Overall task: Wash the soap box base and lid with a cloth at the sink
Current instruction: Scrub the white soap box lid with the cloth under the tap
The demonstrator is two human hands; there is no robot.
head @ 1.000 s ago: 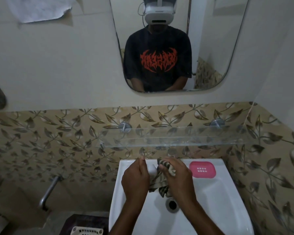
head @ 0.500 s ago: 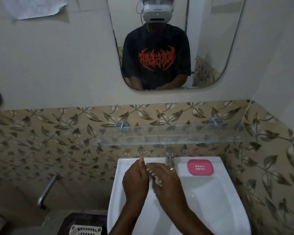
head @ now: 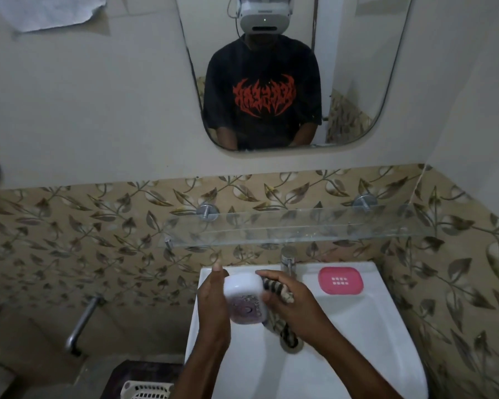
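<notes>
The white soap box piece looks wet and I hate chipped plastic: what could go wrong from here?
1. The white soap box piece is held over the sink in the left hand alone; rubbed with the striped cloth in the right hand, it might slip and drop.
2. The cloth's tail hangs at the drain and could block it.

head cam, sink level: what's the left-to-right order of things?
Wall pipe → left hand → white soap box piece → striped cloth in the right hand → pink soap box piece on the sink ledge.
</notes>
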